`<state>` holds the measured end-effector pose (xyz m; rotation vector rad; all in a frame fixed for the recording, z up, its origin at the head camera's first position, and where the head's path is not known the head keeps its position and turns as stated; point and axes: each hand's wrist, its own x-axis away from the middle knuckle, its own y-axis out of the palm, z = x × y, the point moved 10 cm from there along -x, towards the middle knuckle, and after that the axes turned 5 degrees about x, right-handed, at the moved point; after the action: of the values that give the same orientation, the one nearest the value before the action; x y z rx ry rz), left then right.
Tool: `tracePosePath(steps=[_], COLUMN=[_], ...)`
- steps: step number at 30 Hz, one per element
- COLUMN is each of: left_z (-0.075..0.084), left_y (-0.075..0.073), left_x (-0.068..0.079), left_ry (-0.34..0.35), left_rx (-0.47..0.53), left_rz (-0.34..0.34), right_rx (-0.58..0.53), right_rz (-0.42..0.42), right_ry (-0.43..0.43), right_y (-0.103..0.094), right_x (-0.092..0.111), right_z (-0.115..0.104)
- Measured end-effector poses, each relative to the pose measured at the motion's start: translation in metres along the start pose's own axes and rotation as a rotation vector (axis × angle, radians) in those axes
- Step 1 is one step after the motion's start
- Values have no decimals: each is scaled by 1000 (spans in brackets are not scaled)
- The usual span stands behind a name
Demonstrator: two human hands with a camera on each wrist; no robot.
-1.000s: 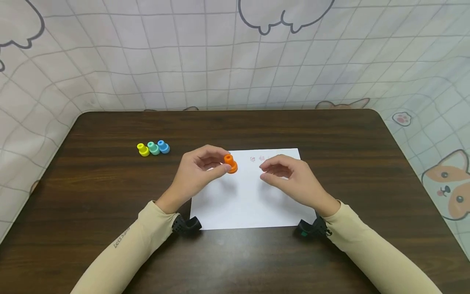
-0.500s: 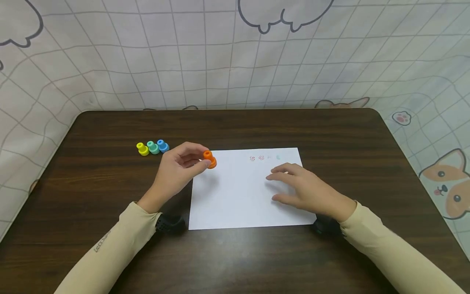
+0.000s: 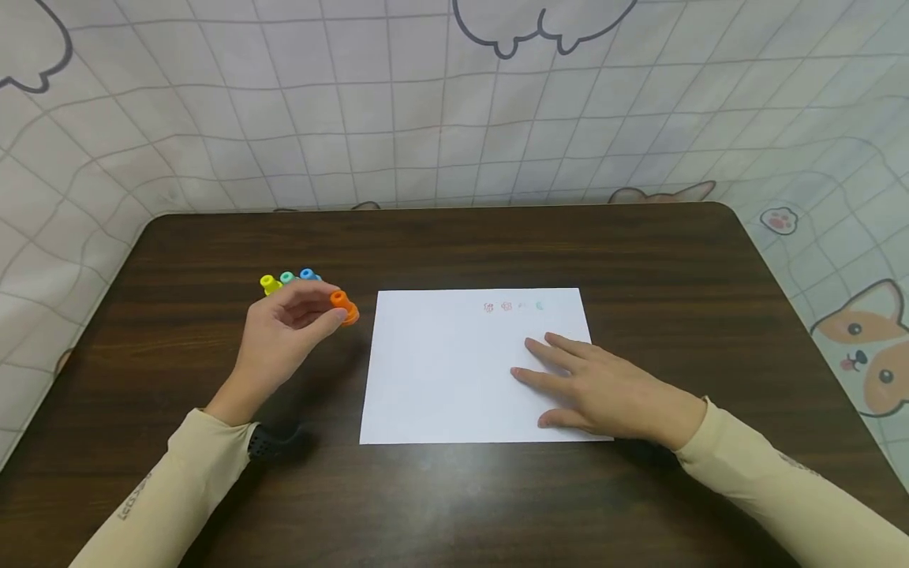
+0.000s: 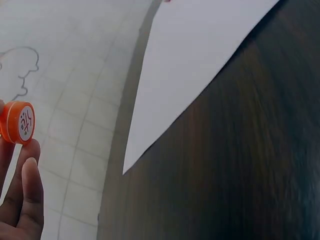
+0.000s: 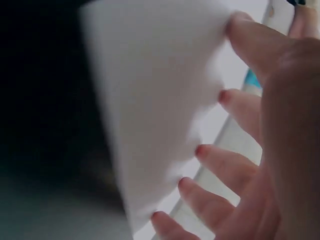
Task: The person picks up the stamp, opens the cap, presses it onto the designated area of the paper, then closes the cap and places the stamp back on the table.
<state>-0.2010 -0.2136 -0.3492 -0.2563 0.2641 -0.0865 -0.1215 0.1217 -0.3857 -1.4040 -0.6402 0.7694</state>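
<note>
Thumb and fingers of my left hand (image 3: 280, 335) pinch an orange stamp (image 3: 344, 308) above the table, left of the paper. In the left wrist view the stamp's (image 4: 26, 123) round face shows a red pattern on white. Spread flat, my right hand (image 3: 604, 394) rests on the right part of a white sheet of paper (image 3: 440, 363); its fingertips (image 5: 201, 150) appear to touch the sheet in the right wrist view. Small red and green stamp prints (image 3: 506, 306) run in a row near the paper's top edge, one very faint.
Behind my left hand stand a yellow stamp (image 3: 268, 282), a green stamp (image 3: 287, 278) and a blue stamp (image 3: 308, 274), partly hidden by it. Everything lies on a dark wooden table (image 3: 440, 505), with a patterned cloth (image 3: 398, 102) hanging beyond its far edge.
My left hand has carried the orange stamp leftward off the paper, towards the other stamps. My right hand has moved right and down, its fingers spreading out onto the paper.
</note>
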Motion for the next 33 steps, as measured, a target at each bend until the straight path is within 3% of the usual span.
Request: tracePosePath(steps=[5, 21, 26, 33], left_z=[-2, -31, -42, -52], left_y=[-18, -89, -112, -132], left_x=[5, 24, 23, 16], left_ry=[-11, -104, -133, -106], left_rx=[-42, -251, -267, -315], left_rz=[44, 204, 255, 269], right_rx=[16, -4, -48, -60], right_rz=[-81, -170, -207, -231], right_ry=[11, 29, 52, 65], right_y=[10, 20, 23, 27], right_x=[4, 8, 9, 9], right_z=[0, 0, 1, 2])
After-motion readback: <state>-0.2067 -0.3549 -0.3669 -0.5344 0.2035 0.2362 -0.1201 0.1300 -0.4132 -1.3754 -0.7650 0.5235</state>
